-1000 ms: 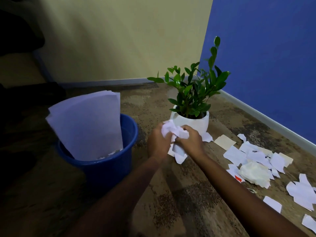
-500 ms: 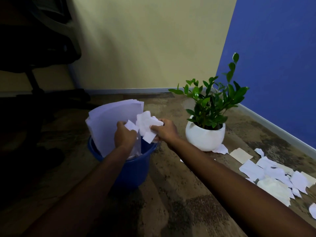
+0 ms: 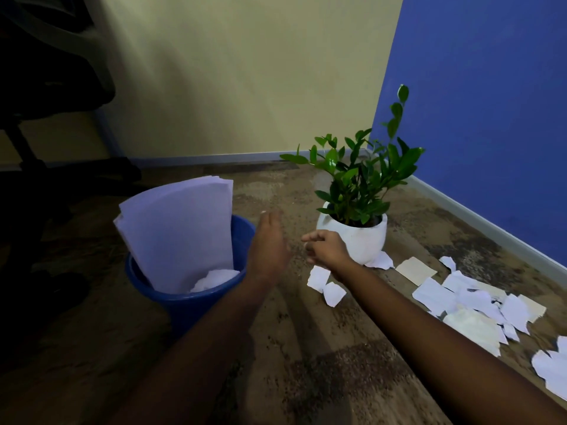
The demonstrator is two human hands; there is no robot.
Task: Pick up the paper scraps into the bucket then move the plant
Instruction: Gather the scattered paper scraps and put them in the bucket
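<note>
The left hand (image 3: 268, 243) hangs flat and empty, fingers straight and together, just past the near right rim of the blue bucket (image 3: 190, 305); its edges are blurred. The right hand (image 3: 326, 248) holds nothing, its fingers loosely curled, in front of the white pot (image 3: 359, 240).

Two paper scraps (image 3: 325, 283) lie flat on the floor (image 3: 306, 363) below the right wrist. The rest lie in a band running from the pot's foot toward the lower right, along the blue wall (image 3: 491, 118).

In the bucket a sheaf of whole sheets (image 3: 178, 228) stands on end, its long axis near upright and its top leaning slightly left. A crumpled wad (image 3: 216, 279) lies at its foot.

The plant (image 3: 362, 185) stands upright in the pot, its tallest stem pointing up and a little right.
</note>
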